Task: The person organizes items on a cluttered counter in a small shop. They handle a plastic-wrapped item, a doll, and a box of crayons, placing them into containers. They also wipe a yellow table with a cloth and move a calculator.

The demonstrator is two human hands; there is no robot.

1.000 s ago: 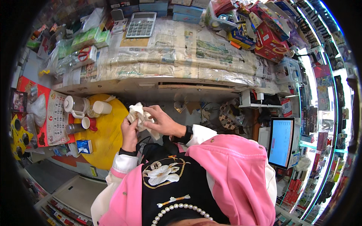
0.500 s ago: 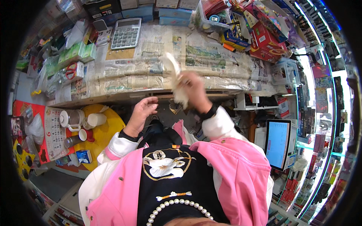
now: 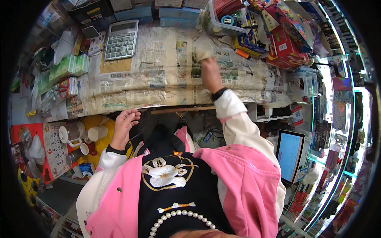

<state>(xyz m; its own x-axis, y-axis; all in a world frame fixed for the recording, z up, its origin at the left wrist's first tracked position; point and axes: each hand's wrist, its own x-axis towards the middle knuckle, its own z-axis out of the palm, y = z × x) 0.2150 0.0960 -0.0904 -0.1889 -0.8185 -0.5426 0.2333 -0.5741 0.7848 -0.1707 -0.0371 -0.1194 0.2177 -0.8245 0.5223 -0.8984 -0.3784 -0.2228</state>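
On the desk top (image 3: 135,81), covered in newspaper sheets under clear film, my right hand (image 3: 211,74) reaches far forward. Its fingers are closed on a pale, cream-coloured rag (image 3: 203,53), pressed against the covering; part of the rag is hidden by the hand. My left hand (image 3: 126,123) hovers in front of the desk's near edge, left of my body. Its fingers are loosely bent, and nothing shows in them. An orange cylinder (image 3: 242,53) lies to the right of the rag.
A grey calculator (image 3: 120,41) lies at the back left, near red-handled scissors (image 3: 63,89) and green packs (image 3: 68,68). A clear bin (image 3: 227,24) and a red box (image 3: 286,44) stand at the back right. Glass pot (image 3: 72,134) and cups sit lower left; a screen (image 3: 290,155) lower right.
My right hand has carried the rag from above the desk's near edge forward onto the desk top. My left hand has shifted left and its fingers are more bent. The view has shifted slightly.
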